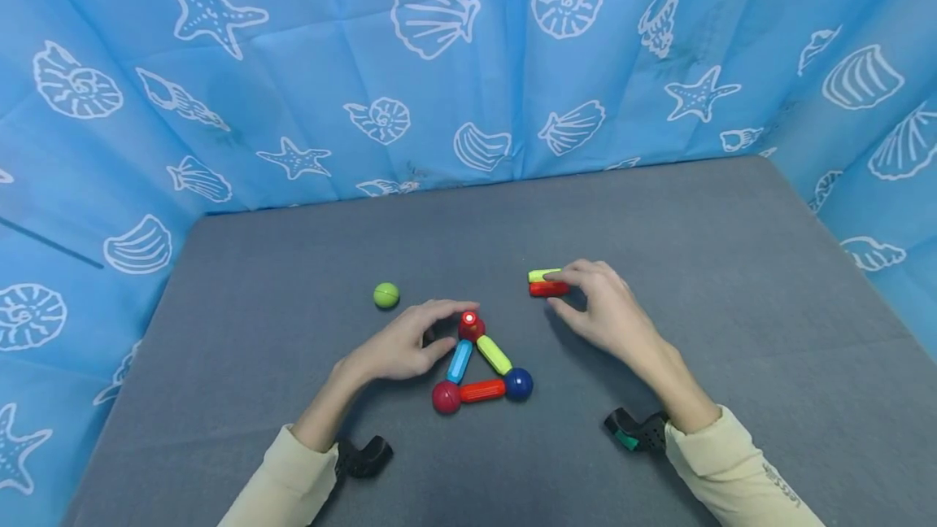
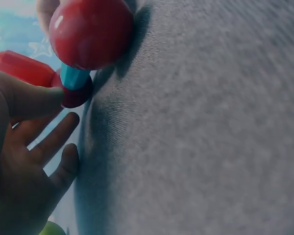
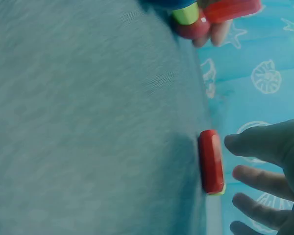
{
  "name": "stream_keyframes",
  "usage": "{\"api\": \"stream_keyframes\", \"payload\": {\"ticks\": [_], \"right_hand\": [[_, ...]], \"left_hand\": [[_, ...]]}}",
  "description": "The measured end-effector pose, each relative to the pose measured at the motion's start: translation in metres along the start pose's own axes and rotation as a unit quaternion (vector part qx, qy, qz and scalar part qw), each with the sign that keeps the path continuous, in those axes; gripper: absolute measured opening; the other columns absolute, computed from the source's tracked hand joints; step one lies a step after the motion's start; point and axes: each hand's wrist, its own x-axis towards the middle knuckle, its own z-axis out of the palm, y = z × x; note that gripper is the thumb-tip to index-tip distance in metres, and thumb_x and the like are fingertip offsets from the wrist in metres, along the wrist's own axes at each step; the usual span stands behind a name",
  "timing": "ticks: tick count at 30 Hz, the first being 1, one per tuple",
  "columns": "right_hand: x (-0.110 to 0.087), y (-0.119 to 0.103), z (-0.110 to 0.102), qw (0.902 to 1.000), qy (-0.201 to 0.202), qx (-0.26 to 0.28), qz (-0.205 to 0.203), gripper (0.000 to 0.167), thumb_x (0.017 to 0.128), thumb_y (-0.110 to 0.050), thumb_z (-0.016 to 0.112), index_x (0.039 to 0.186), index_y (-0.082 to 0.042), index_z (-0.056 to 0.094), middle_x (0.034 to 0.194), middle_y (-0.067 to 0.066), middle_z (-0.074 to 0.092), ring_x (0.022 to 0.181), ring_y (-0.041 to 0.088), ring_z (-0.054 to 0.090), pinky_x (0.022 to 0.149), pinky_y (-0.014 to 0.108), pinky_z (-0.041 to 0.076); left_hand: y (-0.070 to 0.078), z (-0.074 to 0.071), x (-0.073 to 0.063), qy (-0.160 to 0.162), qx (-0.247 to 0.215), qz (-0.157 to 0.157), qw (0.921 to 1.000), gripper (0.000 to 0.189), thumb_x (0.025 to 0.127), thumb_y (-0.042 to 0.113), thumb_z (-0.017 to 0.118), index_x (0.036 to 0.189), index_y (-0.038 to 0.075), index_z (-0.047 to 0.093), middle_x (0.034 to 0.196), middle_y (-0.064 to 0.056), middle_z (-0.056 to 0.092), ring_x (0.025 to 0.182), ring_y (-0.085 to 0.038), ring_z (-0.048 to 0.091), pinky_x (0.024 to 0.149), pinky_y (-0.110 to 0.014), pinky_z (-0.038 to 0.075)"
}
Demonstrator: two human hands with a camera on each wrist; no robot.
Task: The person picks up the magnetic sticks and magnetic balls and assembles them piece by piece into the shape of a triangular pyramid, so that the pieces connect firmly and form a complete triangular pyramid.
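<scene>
Magnetic sticks and balls form a flat triangle, with a blue stick [image 1: 459,361], a yellow-green stick [image 1: 494,354] and a red stick [image 1: 483,391] as sides. A red ball [image 1: 446,397] and a dark blue ball [image 1: 519,384] make the near corners. On the far corner's red ball [image 1: 472,329], another red stick [image 1: 468,318] stands upright. My left hand [image 1: 403,346] holds that ball between thumb and index finger, its other fingers spread. My right hand [image 1: 603,307] hovers beside a loose red stick [image 3: 211,161] and yellow-green stick [image 1: 543,275], fingers apart, gripping neither.
A green ball [image 1: 386,295] lies on the grey cloth-covered table [image 1: 307,267] beyond my left hand. Blue curtains [image 1: 483,80] with white shell patterns hang behind the table and at both sides.
</scene>
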Motion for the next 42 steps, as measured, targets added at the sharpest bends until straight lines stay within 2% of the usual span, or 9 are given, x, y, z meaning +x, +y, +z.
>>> {"api": "stream_keyframes", "payload": {"ticks": [6, 9, 14, 18, 21, 26, 35, 38, 42], "right_hand": [[0.000, 0.001, 0.005, 0.9988, -0.020, -0.044, 0.008, 0.035, 0.088, -0.007, 0.078, 0.122, -0.001, 0.073, 0.117, 0.018, 0.069, 0.107, 0.036, 0.058, 0.090, 0.053, 0.050], [0.000, 0.001, 0.008, 0.9983, -0.018, -0.054, 0.008, 0.035, 0.088, -0.008, 0.079, 0.122, -0.002, 0.073, 0.110, 0.015, 0.067, 0.100, 0.032, 0.055, 0.083, 0.045, 0.049], [0.000, 0.001, 0.010, 0.9987, -0.013, -0.049, 0.005, 0.028, 0.088, -0.012, 0.080, 0.114, -0.003, 0.077, 0.098, 0.011, 0.066, 0.088, 0.026, 0.055, 0.076, 0.040, 0.047], [0.000, 0.001, 0.008, 0.9991, -0.029, -0.028, 0.015, 0.023, 0.085, -0.011, 0.083, 0.106, -0.003, 0.077, 0.097, 0.012, 0.074, 0.087, 0.026, 0.065, 0.082, 0.048, 0.056], [0.000, 0.000, 0.006, 0.9983, -0.051, -0.013, 0.025, 0.029, 0.083, -0.010, 0.084, 0.110, -0.002, 0.076, 0.100, 0.013, 0.076, 0.088, 0.024, 0.067, 0.084, 0.048, 0.058], [-0.003, 0.000, 0.005, 0.9977, -0.064, -0.005, 0.022, 0.034, 0.084, -0.009, 0.083, 0.116, -0.001, 0.075, 0.097, 0.013, 0.068, 0.084, 0.023, 0.059, 0.076, 0.041, 0.053], [-0.005, -0.004, 0.005, 0.9922, 0.019, 0.122, 0.016, 0.030, 0.085, -0.008, 0.083, 0.112, -0.004, 0.071, 0.103, 0.011, 0.076, 0.088, 0.021, 0.070, 0.082, 0.040, 0.060], [-0.007, -0.009, 0.003, 0.9869, 0.018, 0.160, -0.001, 0.032, 0.084, -0.007, 0.083, 0.113, -0.006, 0.071, 0.106, 0.010, 0.076, 0.091, 0.021, 0.073, 0.086, 0.043, 0.060], [-0.012, -0.015, 0.001, 0.9819, -0.013, 0.188, -0.024, 0.033, 0.084, -0.009, 0.084, 0.115, -0.010, 0.072, 0.105, 0.003, 0.077, 0.092, 0.016, 0.073, 0.088, 0.044, 0.060]], "left_hand": [[-0.003, 0.000, -0.010, -0.011, 0.014, 0.000, 0.9999, 0.050, 0.098, 0.008, 0.064, 0.146, 0.017, 0.056, 0.138, 0.000, 0.060, 0.124, -0.015, 0.057, 0.109, -0.044, 0.047], [-0.003, 0.001, -0.018, -0.007, 0.023, -0.010, 0.9997, 0.045, 0.097, 0.010, 0.066, 0.141, 0.020, 0.061, 0.130, 0.003, 0.060, 0.115, -0.012, 0.056, 0.101, -0.038, 0.049], [-0.004, 0.005, -0.024, 0.019, 0.033, -0.009, 0.9992, 0.038, 0.095, 0.013, 0.071, 0.132, 0.020, 0.064, 0.124, 0.006, 0.063, 0.109, -0.010, 0.057, 0.098, -0.034, 0.051], [-0.004, 0.009, -0.025, 0.038, 0.045, 0.005, 0.9983, 0.032, 0.093, 0.015, 0.074, 0.123, 0.021, 0.065, 0.117, 0.008, 0.066, 0.108, -0.009, 0.058, 0.099, -0.036, 0.051], [-0.003, 0.011, -0.025, 0.057, 0.050, 0.009, 0.9971, 0.027, 0.092, 0.019, 0.075, 0.118, 0.022, 0.066, 0.111, 0.009, 0.067, 0.103, -0.009, 0.058, 0.094, -0.033, 0.051], [-0.003, 0.015, -0.023, 0.082, 0.049, 0.004, 0.9954, 0.023, 0.091, 0.022, 0.077, 0.113, 0.023, 0.067, 0.104, 0.010, 0.067, 0.095, -0.008, 0.058, 0.085, -0.027, 0.050], [-0.006, 0.024, -0.016, 0.118, 0.054, -0.017, 0.9914, 0.028, 0.092, 0.023, 0.078, 0.118, 0.021, 0.067, 0.107, 0.006, 0.067, 0.093, -0.007, 0.058, 0.083, -0.024, 0.052], [-0.005, 0.025, -0.014, 0.125, 0.057, -0.019, 0.9903, 0.029, 0.092, 0.024, 0.078, 0.119, 0.019, 0.067, 0.107, 0.005, 0.067, 0.092, -0.008, 0.058, 0.082, -0.024, 0.052], [-0.004, 0.025, -0.013, 0.126, 0.057, -0.023, 0.9901, 0.029, 0.092, 0.024, 0.078, 0.119, 0.019, 0.068, 0.107, 0.005, 0.068, 0.091, -0.008, 0.058, 0.082, -0.024, 0.052]]}}
